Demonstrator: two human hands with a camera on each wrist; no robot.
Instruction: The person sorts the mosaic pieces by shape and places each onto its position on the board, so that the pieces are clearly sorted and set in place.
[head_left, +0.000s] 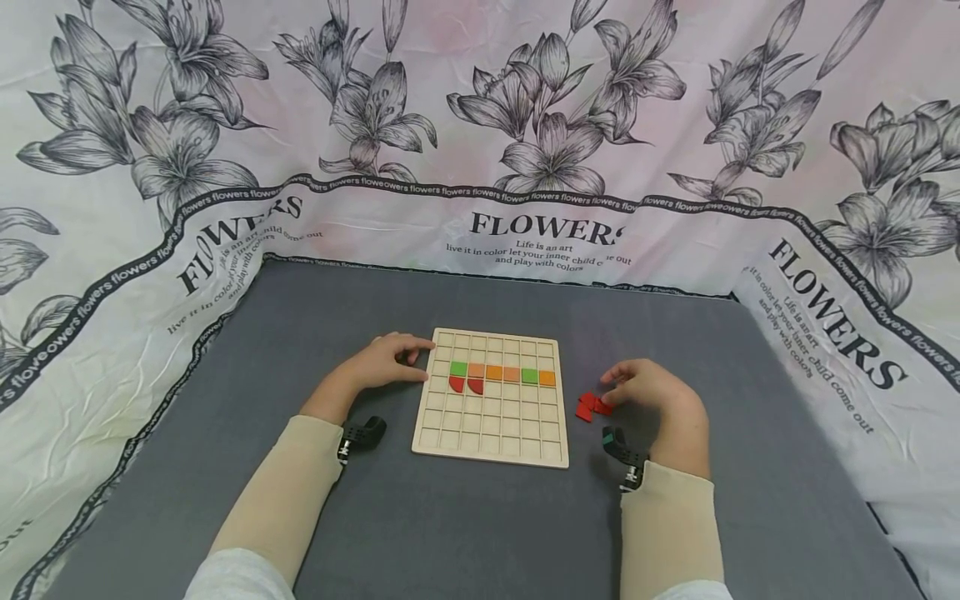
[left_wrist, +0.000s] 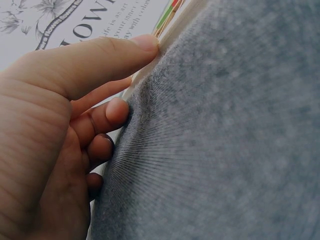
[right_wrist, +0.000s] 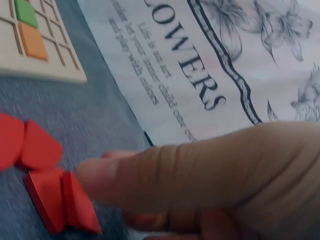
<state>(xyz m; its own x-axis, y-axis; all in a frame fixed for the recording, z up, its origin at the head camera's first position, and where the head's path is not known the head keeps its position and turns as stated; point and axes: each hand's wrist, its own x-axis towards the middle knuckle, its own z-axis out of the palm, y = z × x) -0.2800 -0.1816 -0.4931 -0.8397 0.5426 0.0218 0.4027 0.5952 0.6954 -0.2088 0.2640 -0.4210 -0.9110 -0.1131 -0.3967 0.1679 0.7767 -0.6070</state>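
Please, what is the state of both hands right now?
Left hand: open, touching the board.
Right hand: at the red pieces; grip cannot be told.

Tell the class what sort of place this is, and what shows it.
Probably a screened-off tabletop workspace, perhaps for recording: flower-printed cloth stands behind and beside the grey surface, a grid board holds coloured tiles, and two black wrist devices are worn.
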